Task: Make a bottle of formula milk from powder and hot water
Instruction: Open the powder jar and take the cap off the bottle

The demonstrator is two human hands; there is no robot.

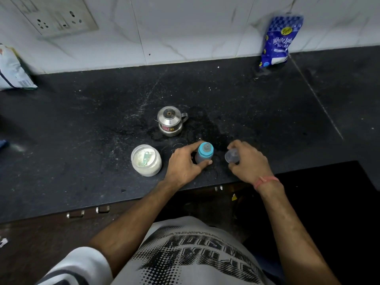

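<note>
From the head camera, looking down at a black stone counter, the left hand wraps round the baby bottle, which stands upright near the counter's front edge: the forefinger curves behind the bottle's far side and the thumb presses its near side, so the body is clamped between them. The bottle wears a blue screw ring with a greyish teat on top; what is inside it cannot be made out. Just to the right, the right hand has its fingers curled over a clear dome cap, gripping it from above and the side, the cap's open mouth turned toward the bottle and held apart from it, with a small gap of counter showing between them. A reddish thread band circles the right wrist. Left of the left hand, close by but not touching, stands an open clear jar of white powder with a pale scoop lying in it. Behind the bottle, farther back on the counter, sits a small steel kettle with its lid on, handle to the right. Well apart at the back right a blue sugar packet leans on the white tiled wall, another packet lies at the far left, and a wall socket is above it
</note>
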